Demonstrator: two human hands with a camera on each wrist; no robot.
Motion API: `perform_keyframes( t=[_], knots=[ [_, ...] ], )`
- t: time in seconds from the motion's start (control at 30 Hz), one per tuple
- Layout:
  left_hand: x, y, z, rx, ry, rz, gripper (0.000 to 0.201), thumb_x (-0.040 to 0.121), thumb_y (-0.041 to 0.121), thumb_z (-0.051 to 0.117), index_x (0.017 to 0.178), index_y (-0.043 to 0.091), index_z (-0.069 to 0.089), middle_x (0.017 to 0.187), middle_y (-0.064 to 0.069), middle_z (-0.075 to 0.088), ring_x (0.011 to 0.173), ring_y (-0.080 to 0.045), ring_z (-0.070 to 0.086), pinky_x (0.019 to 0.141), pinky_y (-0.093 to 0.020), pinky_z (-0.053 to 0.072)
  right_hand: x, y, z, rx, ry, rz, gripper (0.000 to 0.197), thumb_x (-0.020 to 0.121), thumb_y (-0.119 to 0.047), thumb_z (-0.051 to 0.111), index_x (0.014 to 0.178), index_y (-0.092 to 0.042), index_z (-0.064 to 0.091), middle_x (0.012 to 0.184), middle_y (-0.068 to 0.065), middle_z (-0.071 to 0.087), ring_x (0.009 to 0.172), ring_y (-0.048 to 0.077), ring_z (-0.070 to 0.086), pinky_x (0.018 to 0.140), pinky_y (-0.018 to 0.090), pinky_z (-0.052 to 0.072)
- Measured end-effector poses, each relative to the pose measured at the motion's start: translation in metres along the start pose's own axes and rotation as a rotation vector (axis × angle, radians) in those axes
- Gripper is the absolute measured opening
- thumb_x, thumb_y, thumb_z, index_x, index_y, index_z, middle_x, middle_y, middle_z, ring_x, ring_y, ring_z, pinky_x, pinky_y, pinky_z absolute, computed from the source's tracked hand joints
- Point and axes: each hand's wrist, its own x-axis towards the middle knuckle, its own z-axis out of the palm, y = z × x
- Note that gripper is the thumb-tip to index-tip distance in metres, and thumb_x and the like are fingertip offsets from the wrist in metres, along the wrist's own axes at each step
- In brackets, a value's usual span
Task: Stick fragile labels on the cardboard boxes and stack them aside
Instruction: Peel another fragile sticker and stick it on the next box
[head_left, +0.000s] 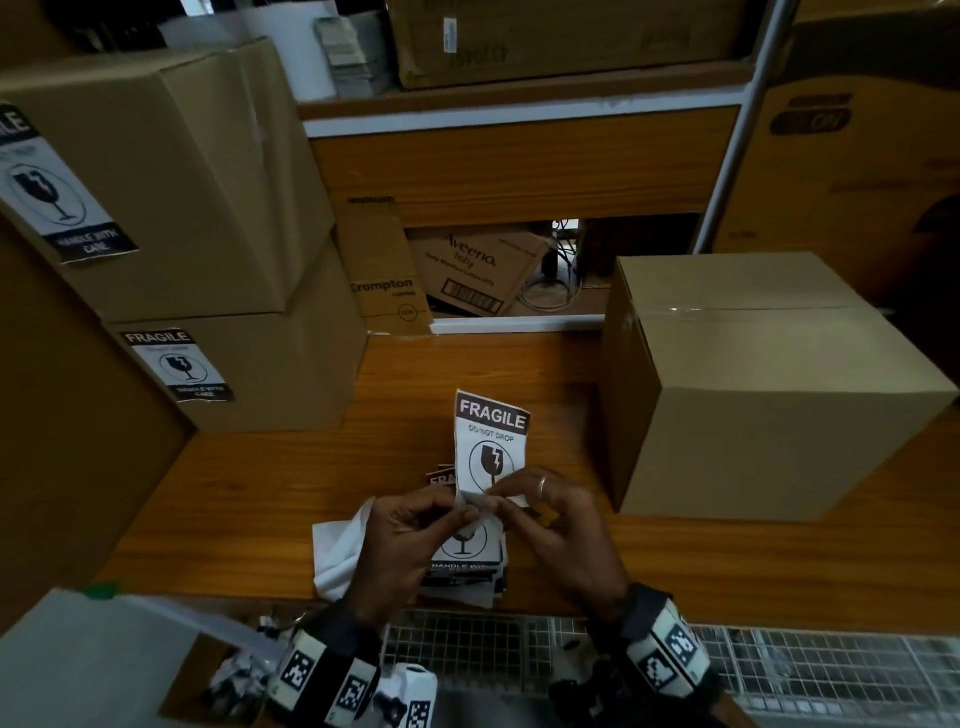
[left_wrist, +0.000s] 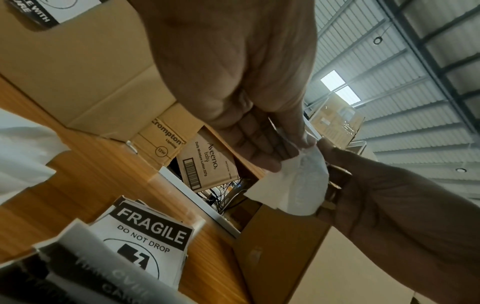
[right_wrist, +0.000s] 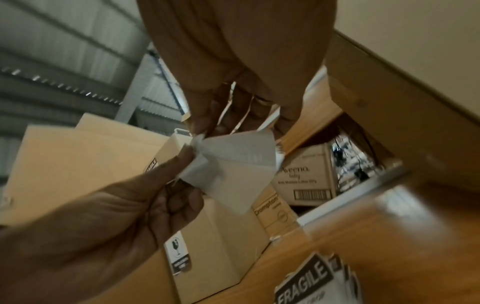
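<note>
Both hands are pinching the label's (head_left: 491, 441) lower corner above the surface (head_left: 727, 561): left hand (head_left: 410, 525) gripping the backing, right hand (head_left: 545, 514) the sticker. The label is likely light, limp and tacky; handling by its edges is advisable. The unlabelled box (head_left: 769, 384) is sitting nearby.

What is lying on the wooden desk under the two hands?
A pile of black-and-white fragile labels and peeled white backing paper lie under the left hand and right hand. How many labels are piled there cannot be seen.
</note>
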Motion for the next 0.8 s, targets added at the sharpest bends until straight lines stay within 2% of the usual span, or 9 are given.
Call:
perform_keyframes(
  t=[0.07,0.2,0.3,0.4,0.5,0.57,0.63,0.73,0.8],
  knots=[
    [-0.002,-0.001,0.0,0.039,-0.012,0.017,0.01,0.083,0.009,0.076,0.083,0.018,0.08,0.083,-0.005,0.076,0.08,-0.022,0.073,0.072,-0.029,0.057,-0.003,0.001,-0.001,0.056,0.021,0.055,0.005,0.095,-0.011,0.07,0.093,-0.013,0.073,0.094,-0.01,0.072,0.094,0.009,0.069,0.076,0.015,0.051],
    [-0.009,-0.004,-0.004,0.017,-0.098,-0.026,0.01,0.088,0.003,0.072,0.084,0.011,0.077,0.101,-0.013,0.075,0.094,-0.031,0.073,0.081,-0.037,0.06,-0.01,0.004,-0.003,0.121,-0.001,0.144,0.005,0.098,-0.014,0.067,0.094,-0.012,0.07,0.096,-0.004,0.07,0.09,0.012,0.068,0.069,0.022,0.054],
    [-0.013,0.002,-0.005,0.004,-0.127,-0.056,0.015,0.089,0.006,0.07,0.081,0.017,0.077,0.106,-0.011,0.075,0.099,-0.027,0.072,0.081,-0.032,0.059,-0.011,0.005,-0.01,0.131,0.011,0.157,0.008,0.098,-0.016,0.066,0.095,-0.01,0.07,0.094,0.003,0.071,0.094,0.018,0.068,0.079,0.033,0.057],
    [-0.016,0.005,-0.007,0.003,-0.132,-0.084,0.012,0.089,0.02,0.075,0.084,0.008,0.075,0.107,-0.012,0.074,0.1,-0.027,0.071,0.08,-0.034,0.059,-0.012,0.003,-0.013,0.118,-0.009,0.16,0.009,0.099,-0.016,0.065,0.095,-0.01,0.069,0.093,0.005,0.07,0.093,0.021,0.067,0.08,0.038,0.055],
    [-0.016,0.008,-0.009,-0.039,-0.129,-0.151,0.015,0.086,0.031,0.072,0.085,0.016,0.075,0.106,-0.014,0.073,0.1,-0.031,0.071,0.08,-0.039,0.061,-0.014,-0.001,-0.012,0.145,0.009,0.162,0.01,0.1,-0.014,0.062,0.095,-0.008,0.068,0.095,-0.003,0.071,0.096,0.012,0.066,0.078,0.026,0.053],
    [-0.016,0.009,-0.01,-0.058,-0.137,-0.174,0.023,0.085,0.035,0.074,0.084,0.013,0.072,0.101,-0.015,0.073,0.099,-0.031,0.07,0.079,-0.037,0.06,-0.014,-0.001,-0.01,0.168,0.017,0.17,0.013,0.101,-0.01,0.059,0.095,-0.001,0.066,0.091,-0.012,0.07,0.092,0.002,0.065,0.074,0.014,0.049],
    [-0.017,0.013,-0.01,-0.051,-0.135,-0.178,0.023,0.085,0.039,0.075,0.077,0.017,0.069,0.091,-0.008,0.072,0.094,-0.023,0.069,0.077,-0.03,0.056,-0.016,0.0,-0.009,0.178,0.024,0.186,0.014,0.102,-0.008,0.056,0.096,0.002,0.064,0.089,-0.015,0.069,0.09,-0.001,0.064,0.074,0.013,0.05],
    [-0.017,0.012,-0.011,-0.076,-0.138,-0.201,0.023,0.094,0.019,0.068,0.072,0.023,0.067,0.085,0.0,0.07,0.091,-0.016,0.067,0.075,-0.026,0.054,-0.018,0.001,-0.007,0.188,0.046,0.207,0.013,0.103,-0.007,0.054,0.095,-0.001,0.062,0.085,-0.017,0.068,0.085,-0.002,0.063,0.073,0.015,0.05],
    [-0.017,0.012,-0.012,-0.108,-0.143,-0.222,0.025,0.096,0.015,0.065,0.072,0.023,0.067,0.087,0.0,0.07,0.093,-0.018,0.067,0.075,-0.027,0.054,-0.019,0.001,-0.005,0.189,0.066,0.209,0.014,0.104,-0.008,0.053,0.093,-0.005,0.061,0.081,-0.016,0.065,0.082,0.0,0.06,0.072,0.016,0.048]
  ],
)
